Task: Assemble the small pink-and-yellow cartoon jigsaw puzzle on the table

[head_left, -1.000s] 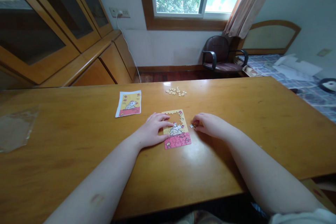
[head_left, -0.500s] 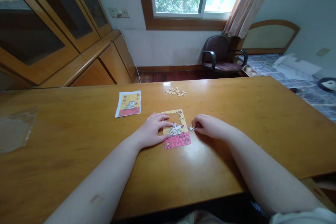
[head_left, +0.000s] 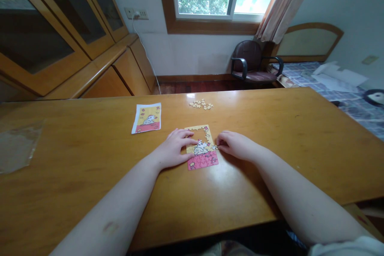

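A small, partly assembled jigsaw puzzle (head_left: 203,159) with a yellow top and a pink bottom lies on the wooden table (head_left: 90,160). My left hand (head_left: 174,150) rests flat on its left edge, fingers spread over the puzzle. My right hand (head_left: 234,144) pinches a small puzzle piece (head_left: 214,147) at the puzzle's right edge. A pile of loose pieces (head_left: 201,105) lies farther back. A printed reference picture (head_left: 147,118) of the same image lies to the left.
A clear plastic bag (head_left: 18,146) lies at the table's left end. Wooden glass-door cabinets (head_left: 60,36) line the left wall. Beyond the table are a dark armchair (head_left: 252,62), a window and a bed (head_left: 339,84) at the right.
My right hand has slid left with the small piece, from a little off the puzzle's right side to its right edge. My left hand has stayed put.
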`<control>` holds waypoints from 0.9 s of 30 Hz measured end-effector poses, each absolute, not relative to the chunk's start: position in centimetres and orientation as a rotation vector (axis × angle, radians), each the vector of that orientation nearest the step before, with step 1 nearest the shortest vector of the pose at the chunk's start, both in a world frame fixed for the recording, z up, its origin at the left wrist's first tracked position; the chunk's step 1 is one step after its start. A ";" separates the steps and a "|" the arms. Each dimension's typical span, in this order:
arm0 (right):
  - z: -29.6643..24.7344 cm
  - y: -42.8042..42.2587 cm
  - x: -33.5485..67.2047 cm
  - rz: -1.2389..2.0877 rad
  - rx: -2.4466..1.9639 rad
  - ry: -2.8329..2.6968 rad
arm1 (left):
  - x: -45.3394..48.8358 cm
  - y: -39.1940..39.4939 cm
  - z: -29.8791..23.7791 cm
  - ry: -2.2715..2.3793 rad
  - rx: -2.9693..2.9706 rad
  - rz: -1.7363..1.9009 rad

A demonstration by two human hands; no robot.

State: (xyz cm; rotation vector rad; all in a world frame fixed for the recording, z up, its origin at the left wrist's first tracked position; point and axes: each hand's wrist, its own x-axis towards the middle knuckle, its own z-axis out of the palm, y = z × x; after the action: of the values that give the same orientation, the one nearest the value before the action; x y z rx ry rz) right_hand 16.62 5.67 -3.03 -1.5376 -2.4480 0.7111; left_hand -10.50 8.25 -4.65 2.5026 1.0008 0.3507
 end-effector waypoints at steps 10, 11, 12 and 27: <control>-1.7 5.3 16.7 0.729 -1.322 -2.602 | -10.6 8.3 -4.9 1.000 2.490 0.364; -1.7 5.3 16.7 0.722 -1.323 -2.609 | -10.5 8.3 -4.9 1.000 2.486 0.364; -1.6 5.2 16.7 0.710 -1.327 -2.617 | -10.5 8.3 -4.9 1.002 2.483 0.363; -1.0 4.8 16.1 0.615 -1.160 -2.698 | -10.4 8.1 -4.5 1.011 2.481 0.349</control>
State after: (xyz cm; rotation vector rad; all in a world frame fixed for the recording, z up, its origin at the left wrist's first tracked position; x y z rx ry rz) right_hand 16.07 4.82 -1.01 -1.1602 -2.6981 0.6153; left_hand -10.43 8.14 -4.46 2.4814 1.0112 0.3487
